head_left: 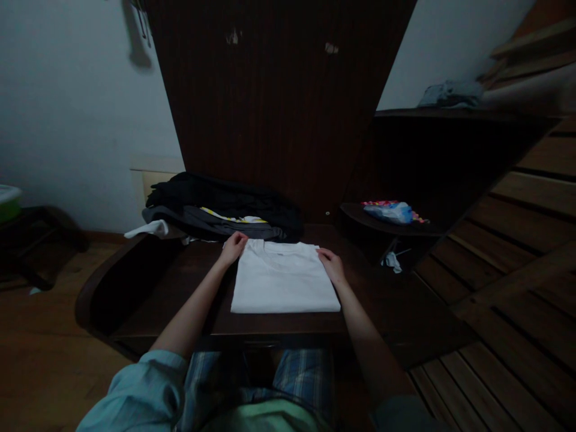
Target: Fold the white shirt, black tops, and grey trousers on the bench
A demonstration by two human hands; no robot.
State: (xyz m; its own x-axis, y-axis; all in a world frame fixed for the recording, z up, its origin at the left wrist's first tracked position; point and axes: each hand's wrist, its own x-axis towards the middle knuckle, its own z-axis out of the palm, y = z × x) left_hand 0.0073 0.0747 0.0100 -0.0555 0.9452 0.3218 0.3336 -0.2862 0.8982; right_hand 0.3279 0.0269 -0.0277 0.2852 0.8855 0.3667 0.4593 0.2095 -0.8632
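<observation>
A white T-shirt (288,282), folded into a neat rectangle, lies flat on the dark wooden desk (180,294), its neckline toward the far side. My left hand (234,246) grips the shirt's far left corner between thumb and fingers. At the far right corner, my right hand (331,264) pinches the edge of the same shirt. Both hands have their fingers closed on the fabric, and the fingertips are partly hidden.
Behind the shirt sits a heap of dark clothes (225,198) with a white piece (155,229) at its left. On the right, a corner shelf (405,230) bears a plastic packet (389,211). Wooden slats (531,240) rise at far right; a dark stool (40,234) stands left.
</observation>
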